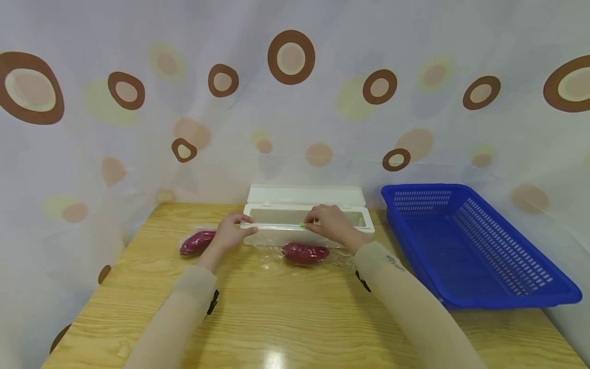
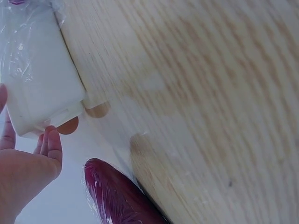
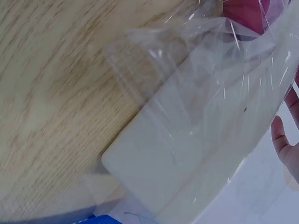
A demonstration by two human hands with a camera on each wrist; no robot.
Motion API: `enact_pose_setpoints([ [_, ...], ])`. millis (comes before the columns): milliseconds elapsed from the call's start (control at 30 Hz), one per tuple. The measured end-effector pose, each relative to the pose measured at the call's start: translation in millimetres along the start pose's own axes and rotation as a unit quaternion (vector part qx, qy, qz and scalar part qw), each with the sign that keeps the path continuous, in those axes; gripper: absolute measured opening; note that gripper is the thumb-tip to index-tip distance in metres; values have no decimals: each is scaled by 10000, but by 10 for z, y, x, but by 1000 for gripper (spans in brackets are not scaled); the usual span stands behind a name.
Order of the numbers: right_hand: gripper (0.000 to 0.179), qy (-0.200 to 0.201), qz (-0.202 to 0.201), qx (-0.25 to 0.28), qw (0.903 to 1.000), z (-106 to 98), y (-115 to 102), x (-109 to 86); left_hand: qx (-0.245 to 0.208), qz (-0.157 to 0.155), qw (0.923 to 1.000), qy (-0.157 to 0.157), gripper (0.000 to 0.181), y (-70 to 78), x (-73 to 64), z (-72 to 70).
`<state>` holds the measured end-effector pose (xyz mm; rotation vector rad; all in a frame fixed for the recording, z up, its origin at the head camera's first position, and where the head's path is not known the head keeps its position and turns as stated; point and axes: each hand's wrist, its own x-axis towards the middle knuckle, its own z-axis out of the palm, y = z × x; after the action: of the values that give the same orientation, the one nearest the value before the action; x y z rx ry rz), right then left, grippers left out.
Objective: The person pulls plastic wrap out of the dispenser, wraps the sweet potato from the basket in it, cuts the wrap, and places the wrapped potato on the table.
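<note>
A white cling film dispenser (image 1: 272,237) stands lengthwise near the back of the table, its lid raised. At its left end my left hand (image 1: 228,231) grips the rim, thumb in front and fingers over the top. My right hand (image 1: 333,223) pinches a small green slide cutter (image 1: 302,225) on the front rail. Clear film (image 3: 154,56) drapes down the dispenser's front onto the table. On that film, before the dispenser, lies a purple sweet potato (image 1: 305,254). Another purple sweet potato (image 1: 197,242), wrapped in film, lies left of the dispenser, partly behind my left hand.
A large blue plastic basket (image 1: 442,297) with slotted sides stands on the right of the wooden table (image 1: 295,312), beside my right forearm. Close behind the dispenser hangs a white curtain (image 1: 322,118) patterned with brown rings.
</note>
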<state>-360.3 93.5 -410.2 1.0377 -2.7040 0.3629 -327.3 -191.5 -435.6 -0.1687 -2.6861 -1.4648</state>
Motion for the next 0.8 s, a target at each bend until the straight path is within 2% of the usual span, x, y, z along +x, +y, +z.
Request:
enact_pose_setpoints([
  [267,12,-163,183,-205,9995,-119,103,-137,-52,26,10000,0,28,-4,13,43],
  [433,11,-346,416,-279,9981,-219,207,-261,-42,24,10000,-14,29,-1,10,30],
  [800,10,-584,593,-415,9957,-364,413,-456,33,-4,10000,-2,29,-30,16,20],
])
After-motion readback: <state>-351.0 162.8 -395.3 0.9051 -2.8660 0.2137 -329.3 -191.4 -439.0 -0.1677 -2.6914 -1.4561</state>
